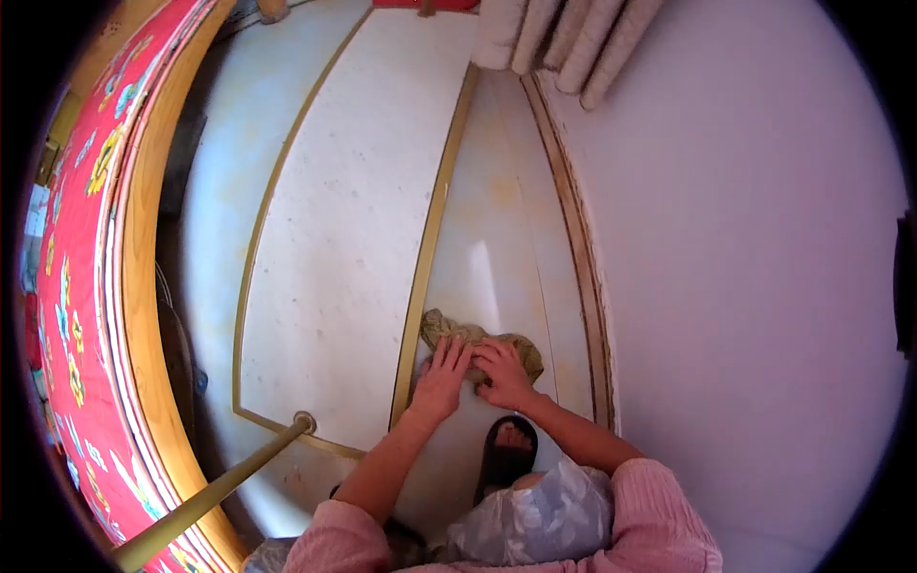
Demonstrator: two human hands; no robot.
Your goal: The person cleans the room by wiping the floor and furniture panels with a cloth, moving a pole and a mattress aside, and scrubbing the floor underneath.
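An olive-brown crumpled cloth (522, 355) lies on the pale floor tiles (482, 220), a little below the middle of the view. My left hand (442, 377) rests on its left part, the fingers stretched forward and flat. Beside it, my right hand (502, 371) presses on the cloth with its fingers spread and slightly bent. The two hands are close together, fingertips almost meeting. Part of the cloth is hidden under both hands.
A white floor panel with gold edging (334, 220) lies to the left. A yellowish pole (220, 487) slants across the lower left, beside a bed with a red flowered cover (81, 286). The white wall (745, 267) stands right, rolled material (573, 43) at the top. A black sandal (497, 468) is near my hands.
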